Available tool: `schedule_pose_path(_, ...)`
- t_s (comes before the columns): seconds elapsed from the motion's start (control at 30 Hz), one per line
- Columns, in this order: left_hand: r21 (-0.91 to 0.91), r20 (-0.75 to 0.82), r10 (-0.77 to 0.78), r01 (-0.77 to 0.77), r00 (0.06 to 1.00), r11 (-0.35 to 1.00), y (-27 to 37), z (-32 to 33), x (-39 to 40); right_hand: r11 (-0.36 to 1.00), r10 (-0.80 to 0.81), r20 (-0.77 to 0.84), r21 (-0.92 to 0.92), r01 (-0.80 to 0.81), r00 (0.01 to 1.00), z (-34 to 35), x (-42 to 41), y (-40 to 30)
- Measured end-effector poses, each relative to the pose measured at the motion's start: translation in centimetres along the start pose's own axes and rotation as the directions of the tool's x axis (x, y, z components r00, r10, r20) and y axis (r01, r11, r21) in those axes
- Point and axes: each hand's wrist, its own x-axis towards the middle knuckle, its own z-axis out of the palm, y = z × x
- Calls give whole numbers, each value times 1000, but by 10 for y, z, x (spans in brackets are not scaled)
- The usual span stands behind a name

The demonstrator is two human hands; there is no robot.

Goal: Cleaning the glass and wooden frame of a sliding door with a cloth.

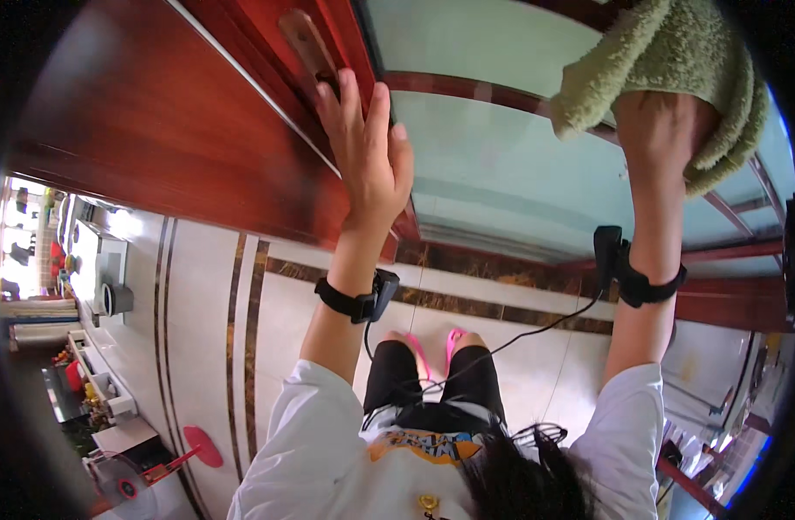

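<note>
A red-brown wooden door (150, 117) stands at the upper left, with a metal handle plate (306, 42) near its edge. My left hand (366, 149) lies along that edge, just below the plate. Its fingers are spread, and the fingertips reach the handle area. At the upper right, my right hand (657, 120) holds a green terry cloth (687, 55) against or close to a frosted glass panel (514, 149) with wooden bars. The cloth drapes over the fingers and hides them. Whether it touches the glass I cannot tell.
Pale floor tiles (306, 312) with dark marbled strips lie under my feet in pink slippers (455, 344). A cable (534, 330) runs between my wrist straps. To the lower left stand a fan (127, 484) and a shelf (105, 377) with several items.
</note>
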Motion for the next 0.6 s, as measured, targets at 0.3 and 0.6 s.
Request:
schedule_pose_path(0.3,76,-279,98,-80,955,994,-40,50,-67,854,-280,-67,-473,217,958,8,-28,-44)
schedule_pose_path(0.6,125,-336,198,-165,921,978,-46,68,-83,985,-78,-286,123,117,955,51,-86,-117)
